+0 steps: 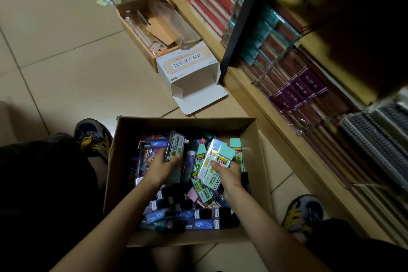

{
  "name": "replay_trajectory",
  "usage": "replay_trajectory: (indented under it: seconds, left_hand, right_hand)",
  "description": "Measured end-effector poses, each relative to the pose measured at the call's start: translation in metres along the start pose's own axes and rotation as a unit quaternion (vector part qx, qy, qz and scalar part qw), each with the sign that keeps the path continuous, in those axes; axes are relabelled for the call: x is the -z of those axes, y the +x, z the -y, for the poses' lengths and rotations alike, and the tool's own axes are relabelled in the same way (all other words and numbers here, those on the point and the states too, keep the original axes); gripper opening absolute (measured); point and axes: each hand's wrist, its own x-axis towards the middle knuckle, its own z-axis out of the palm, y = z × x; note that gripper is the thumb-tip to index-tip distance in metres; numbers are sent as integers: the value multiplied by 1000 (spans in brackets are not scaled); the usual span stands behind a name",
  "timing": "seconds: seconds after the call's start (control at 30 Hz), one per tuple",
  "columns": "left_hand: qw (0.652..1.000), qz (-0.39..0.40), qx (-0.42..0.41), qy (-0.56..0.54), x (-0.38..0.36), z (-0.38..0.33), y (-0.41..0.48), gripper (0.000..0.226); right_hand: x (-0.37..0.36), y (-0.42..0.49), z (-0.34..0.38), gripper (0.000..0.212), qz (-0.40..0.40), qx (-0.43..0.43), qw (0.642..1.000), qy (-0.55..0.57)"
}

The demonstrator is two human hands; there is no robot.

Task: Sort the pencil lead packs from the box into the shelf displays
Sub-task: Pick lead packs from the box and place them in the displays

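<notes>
A brown cardboard box [260,161] stands on the floor between my feet, full of several pencil lead packs in dark blue, black, mint and pink. My left hand [160,166] is inside the box and grips one clear grey pack [175,144] held upright. My right hand [228,172] holds a small stack of mint and pale blue packs [217,157] above the pile. The wooden shelf [276,115] runs along the right side, stocked with wrapped stationery.
An opened white carton [189,73] lies on the tiled floor beyond the box. Behind it sits a brown box [132,35] with plastic and cardboard scraps. My shoes [92,134] flank the cardboard box. A black shelf post [242,20] rises at the right.
</notes>
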Motion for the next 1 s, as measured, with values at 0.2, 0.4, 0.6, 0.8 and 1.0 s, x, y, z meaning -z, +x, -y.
replay_trajectory:
  seconds: [0.2, 0.4, 0.6, 0.8, 1.0]
  left_hand:
    - [989, 75, 34, -121, -16, -12, -40, 23]
    - [954, 164, 40, -249, -38, -56, -78, 31]
    - [952, 225, -64, -198, -41, -108, -115, 48]
    - [949, 250, -133, -141, -47, -156, -141, 44]
    - [928, 311, -147, -146, -70, -197, -163, 38]
  right_hand:
    - [26, -37, 30, 30, 92, 59, 993, 42]
    - [35, -90, 70, 30, 166, 110, 977, 69]
    - [48, -137, 106, 24, 161, 160, 968, 108]
    - [65, -172, 139, 22, 150, 211, 964, 61]
    - [122, -211, 183, 29, 133, 252, 958, 11]
